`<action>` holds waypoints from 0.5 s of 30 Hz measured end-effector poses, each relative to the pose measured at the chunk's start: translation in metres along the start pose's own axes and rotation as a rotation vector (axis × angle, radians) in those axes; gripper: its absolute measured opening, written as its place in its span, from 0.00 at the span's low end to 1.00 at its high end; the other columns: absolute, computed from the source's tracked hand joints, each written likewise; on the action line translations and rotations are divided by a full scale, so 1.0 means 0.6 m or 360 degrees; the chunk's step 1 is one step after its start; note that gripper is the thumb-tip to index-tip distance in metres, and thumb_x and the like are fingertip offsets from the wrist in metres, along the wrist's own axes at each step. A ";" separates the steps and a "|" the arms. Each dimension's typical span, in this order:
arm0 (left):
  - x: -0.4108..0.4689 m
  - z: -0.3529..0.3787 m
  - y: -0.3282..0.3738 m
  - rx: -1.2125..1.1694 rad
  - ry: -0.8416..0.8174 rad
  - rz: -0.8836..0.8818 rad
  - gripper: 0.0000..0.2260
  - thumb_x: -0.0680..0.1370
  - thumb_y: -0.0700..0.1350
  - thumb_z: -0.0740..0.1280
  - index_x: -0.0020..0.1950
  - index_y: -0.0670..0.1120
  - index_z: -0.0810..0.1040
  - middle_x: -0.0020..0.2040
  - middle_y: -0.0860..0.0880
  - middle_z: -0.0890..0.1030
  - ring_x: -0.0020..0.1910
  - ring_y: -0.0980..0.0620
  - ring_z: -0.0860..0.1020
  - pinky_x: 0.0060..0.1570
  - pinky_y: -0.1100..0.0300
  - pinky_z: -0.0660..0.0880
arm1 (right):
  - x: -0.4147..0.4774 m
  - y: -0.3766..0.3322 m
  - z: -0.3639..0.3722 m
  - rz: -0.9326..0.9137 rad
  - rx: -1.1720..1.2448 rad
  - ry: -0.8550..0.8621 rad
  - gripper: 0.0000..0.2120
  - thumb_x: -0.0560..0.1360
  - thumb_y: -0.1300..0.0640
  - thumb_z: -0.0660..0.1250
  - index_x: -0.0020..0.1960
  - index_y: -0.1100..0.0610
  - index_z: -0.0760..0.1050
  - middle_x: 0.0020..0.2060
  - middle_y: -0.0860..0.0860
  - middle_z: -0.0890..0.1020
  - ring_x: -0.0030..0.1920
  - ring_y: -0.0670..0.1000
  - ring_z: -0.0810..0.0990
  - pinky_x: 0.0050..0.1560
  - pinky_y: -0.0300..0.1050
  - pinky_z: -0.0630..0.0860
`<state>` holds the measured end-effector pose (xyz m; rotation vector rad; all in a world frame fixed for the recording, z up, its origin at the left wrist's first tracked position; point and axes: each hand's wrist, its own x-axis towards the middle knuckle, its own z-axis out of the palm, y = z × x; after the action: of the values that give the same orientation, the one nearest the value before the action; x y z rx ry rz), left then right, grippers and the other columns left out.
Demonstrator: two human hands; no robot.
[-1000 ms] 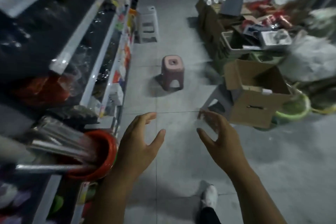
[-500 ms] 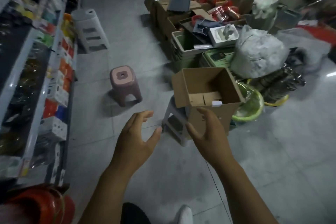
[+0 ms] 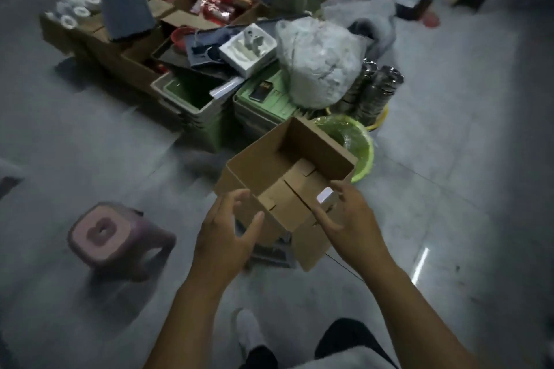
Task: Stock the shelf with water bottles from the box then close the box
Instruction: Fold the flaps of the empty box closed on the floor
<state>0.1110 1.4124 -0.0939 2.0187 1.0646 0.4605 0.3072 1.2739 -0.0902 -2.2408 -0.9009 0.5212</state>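
Observation:
An open brown cardboard box (image 3: 260,159) sits on a grey stool just ahead of me, its flaps up and cardboard dividers visible inside. A small white object (image 3: 325,195) shows at the box's near right corner. My left hand (image 3: 227,234) hovers at the near left side of the box, fingers spread, holding nothing. My right hand (image 3: 350,219) reaches over the near right corner, fingers apart, beside the white object. No water bottle is plainly visible. The shelf is out of view.
A pink plastic stool (image 3: 111,234) stands on the tiled floor to the left. Behind the box lie a green basin (image 3: 359,150), green crates (image 3: 192,99), a white plastic sack (image 3: 317,66), stacked metal tins (image 3: 374,84) and more cartons. My white shoe (image 3: 248,332) is below.
My view has swung right, away from the shelf and onto the box. Both hands have moved forward until they reach the box's near edge.

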 end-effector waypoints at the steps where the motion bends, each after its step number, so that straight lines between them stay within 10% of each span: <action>1: 0.036 -0.005 -0.007 0.0013 -0.0066 0.0041 0.19 0.78 0.55 0.72 0.65 0.65 0.69 0.63 0.61 0.76 0.62 0.60 0.75 0.58 0.62 0.73 | 0.009 -0.002 0.008 0.0075 0.0032 0.0037 0.29 0.78 0.42 0.68 0.75 0.48 0.65 0.69 0.46 0.73 0.61 0.41 0.71 0.56 0.33 0.68; 15: 0.422 0.130 -0.117 0.0212 -0.0493 -0.0027 0.21 0.82 0.49 0.68 0.74 0.52 0.71 0.70 0.52 0.73 0.63 0.55 0.73 0.57 0.57 0.73 | 0.216 0.134 0.201 0.0985 0.0341 0.0168 0.39 0.80 0.47 0.68 0.82 0.53 0.49 0.80 0.51 0.61 0.76 0.53 0.65 0.69 0.44 0.67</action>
<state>0.2694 1.6044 -0.2081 2.1104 0.9389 0.0634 0.3643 1.3750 -0.2460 -2.2961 -0.0705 0.7227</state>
